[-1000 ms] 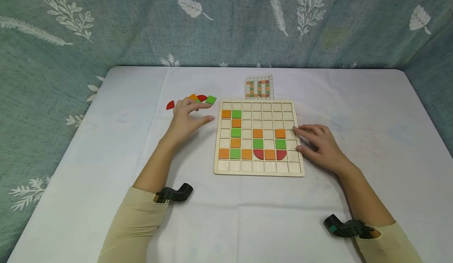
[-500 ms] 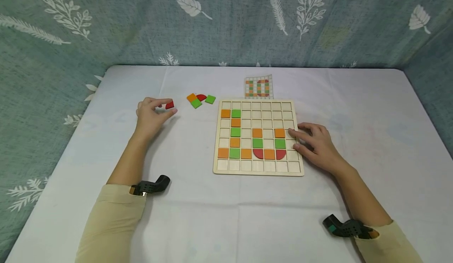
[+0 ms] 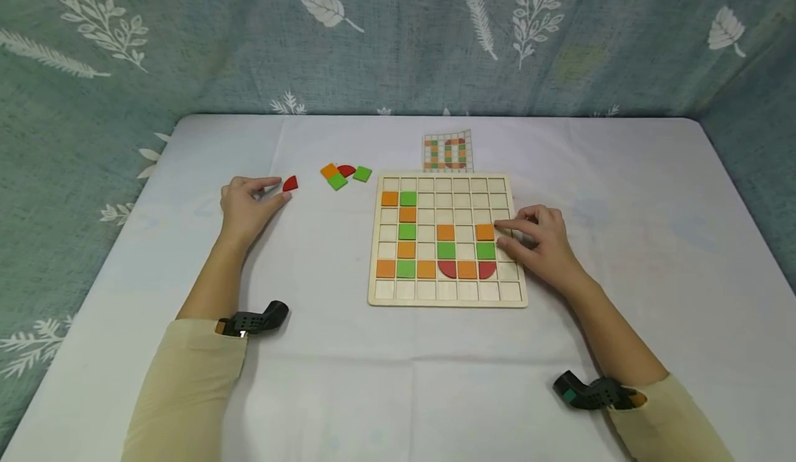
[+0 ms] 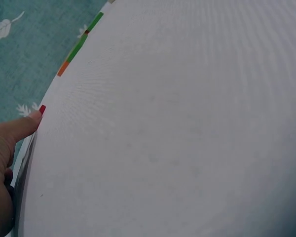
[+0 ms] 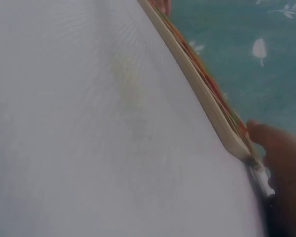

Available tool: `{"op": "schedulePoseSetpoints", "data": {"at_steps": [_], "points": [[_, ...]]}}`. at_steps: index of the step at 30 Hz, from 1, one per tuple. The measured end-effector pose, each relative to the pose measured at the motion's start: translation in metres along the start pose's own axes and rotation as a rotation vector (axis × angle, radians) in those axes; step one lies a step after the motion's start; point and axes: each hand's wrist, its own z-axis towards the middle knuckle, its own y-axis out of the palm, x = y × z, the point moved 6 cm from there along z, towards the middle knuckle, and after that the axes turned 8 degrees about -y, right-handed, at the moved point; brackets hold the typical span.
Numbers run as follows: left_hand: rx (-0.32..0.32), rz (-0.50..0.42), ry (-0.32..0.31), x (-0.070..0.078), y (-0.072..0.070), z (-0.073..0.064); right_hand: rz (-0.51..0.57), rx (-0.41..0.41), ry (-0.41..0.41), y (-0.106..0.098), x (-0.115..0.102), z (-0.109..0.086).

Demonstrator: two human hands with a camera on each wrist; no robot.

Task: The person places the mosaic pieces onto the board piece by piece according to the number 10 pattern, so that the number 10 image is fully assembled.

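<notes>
In the head view my left hand (image 3: 244, 206) is at the left of the table, thumb and index finger pinching a red quarter-circle tile (image 3: 290, 184). The left wrist view shows the thumb against this red tile (image 4: 42, 109). My right hand (image 3: 542, 246) reaches over the right edge of a wooden grid board (image 3: 448, 295). Its index fingertip and thumb are beside an orange square tile (image 3: 484, 232) and a green square tile (image 3: 486, 250); whether they touch them I cannot tell. Orange, green and red tiles fill several cells of the board.
A small pattern card (image 3: 448, 151) lies behind the board. Left of it are loose tiles: an orange square (image 3: 329, 171), two green squares (image 3: 363, 174) and a red quarter circle (image 3: 346, 170). A white cloth (image 3: 336, 379) covers the table; a leaf-print curtain (image 3: 398, 41) hangs behind.
My left hand has moved left from beside the loose tiles to the red quarter-circle tile, which has turned. My right hand has slid left, further over the board. The head view has shifted slightly.
</notes>
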Motion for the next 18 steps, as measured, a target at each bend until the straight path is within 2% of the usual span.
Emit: {"op": "schedulePoseSetpoints", "data": {"at_steps": [7,18], "points": [[-0.014,0.064,0.031,0.006,0.0048,0.0033,-0.013,0.023,-0.064,0.0028,-0.001,0.0063],[-0.041,0.078,0.046,0.0075,0.0088,0.0101,-0.002,0.028,0.01,0.0019,-0.0005,0.0046]]}}
